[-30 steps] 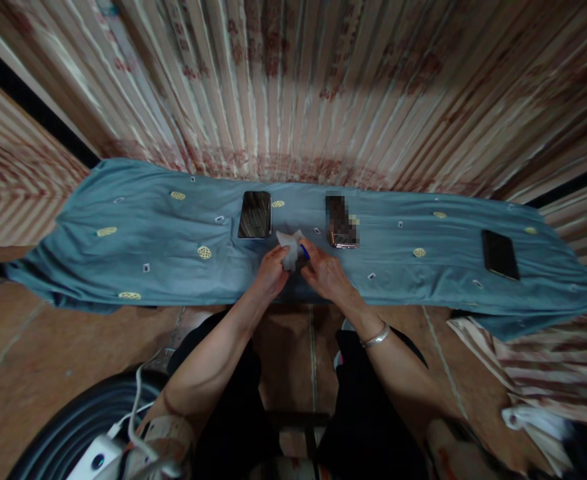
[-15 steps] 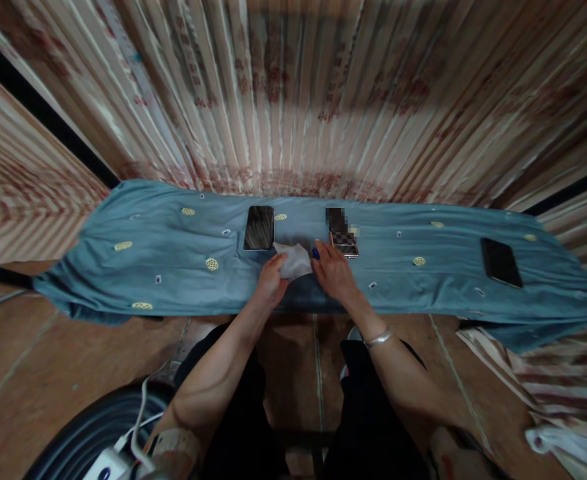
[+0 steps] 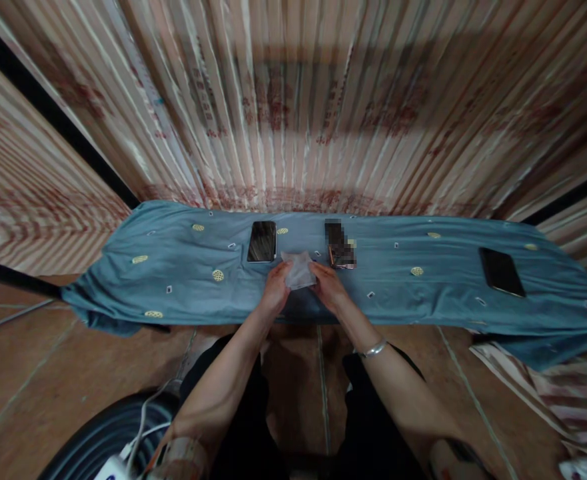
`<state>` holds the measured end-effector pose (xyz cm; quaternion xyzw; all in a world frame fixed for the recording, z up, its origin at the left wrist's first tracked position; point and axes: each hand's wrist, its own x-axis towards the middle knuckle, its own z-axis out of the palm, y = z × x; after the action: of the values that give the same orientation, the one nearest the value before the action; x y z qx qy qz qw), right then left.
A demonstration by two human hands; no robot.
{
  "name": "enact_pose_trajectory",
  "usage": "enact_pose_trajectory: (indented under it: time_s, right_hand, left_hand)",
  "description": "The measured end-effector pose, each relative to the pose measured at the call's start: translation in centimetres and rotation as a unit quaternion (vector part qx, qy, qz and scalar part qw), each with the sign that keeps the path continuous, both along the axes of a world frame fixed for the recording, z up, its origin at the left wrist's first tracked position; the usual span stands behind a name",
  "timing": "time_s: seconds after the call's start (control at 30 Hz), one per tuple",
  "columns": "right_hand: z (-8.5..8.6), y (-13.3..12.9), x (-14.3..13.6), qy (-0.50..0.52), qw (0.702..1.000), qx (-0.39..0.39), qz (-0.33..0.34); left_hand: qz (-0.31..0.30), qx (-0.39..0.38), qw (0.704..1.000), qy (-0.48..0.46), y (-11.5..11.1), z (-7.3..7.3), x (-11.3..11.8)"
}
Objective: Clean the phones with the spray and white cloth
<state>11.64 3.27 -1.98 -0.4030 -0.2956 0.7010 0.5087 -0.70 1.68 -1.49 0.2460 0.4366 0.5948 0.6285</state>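
- Beige, with red-brown marks, is the curtain (image 3: 293, 100); it hangs in folds behind the tissue (image 3: 300, 271), on the far side, and reaches to both sides.
- The brown floor (image 3: 413, 373), with pale lines in it, is seen lower down, on the near side of the tissue.
- The blue cloth (image 3: 448, 280) spreads below the tissue and far to its left and right; it bears yellow and small white prints and has many wrinkles.
- The black round thing (image 3: 103, 433), with ridges, stands well apart from the tissue, toward the near left; the edge of the view cuts it.
- The left hand (image 3: 276, 288) is at the left side of the tissue and pinches this edge between thumb and fingers.
- The right hand (image 3: 329, 285) is at the right side of the tissue and pinches the opposite edge in the same way.
- The right-hand phone (image 3: 502, 272), dark, lies on the cloth, well apart from the tissue, to its right.
- The left-hand phone (image 3: 262, 241), with a shiny black face, lies near the tissue, to its far left.
- A dark thing (image 3: 340, 247), covered partly by blurred squares, lies near the tissue, to its far right; I cannot tell exactly what it is.
- The tissue itself, white and thin, is between the two hands, over the near half of the cloth; whether it touches the cloth, I cannot tell.
- The silver bracelet (image 3: 374, 349) is around the right wrist, to the near right of the tissue.
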Motion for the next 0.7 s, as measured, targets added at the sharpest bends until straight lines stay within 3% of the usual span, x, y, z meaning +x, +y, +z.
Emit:
enact_pose_trajectory:
  time_s: [0.13,0.27,0.37,0.4,0.47,0.57,0.7]
  right_hand:
    - [0.3,0.2,0.5,0.034,0.999,-0.024,-0.015]
    - [0.6,0.6,1.1,0.061,0.997,-0.044,-0.021]
    - [0.6,0.8,1.3,0.084,0.994,-0.059,-0.023]
    - [0.6,0.8,1.3,0.088,0.994,-0.06,-0.021]
    - [0.5,0.9,1.3,0.092,0.994,-0.058,-0.017]
    - [0.4,1.1,1.3,0.085,0.995,-0.044,-0.015]
    - [0.3,1.3,1.3,0.077,0.996,-0.029,-0.014]
  left_hand:
    - [0.02,0.024,0.988,0.153,0.6,-0.2,-1.0]
    - [0.086,0.059,0.962,0.254,1.9,-0.1,-3.4]
    - [0.162,0.112,0.841,0.503,3.2,-0.6,-5.3]
    - [0.174,0.103,0.811,0.549,3.7,-0.9,-5.8]
    - [0.175,0.068,0.777,0.601,4.6,-1.6,-6.4]
    - [0.15,0.04,0.763,0.627,5.6,-2.6,-6.9]
    - [0.134,0.031,0.766,0.628,6.5,-3.4,-7.2]
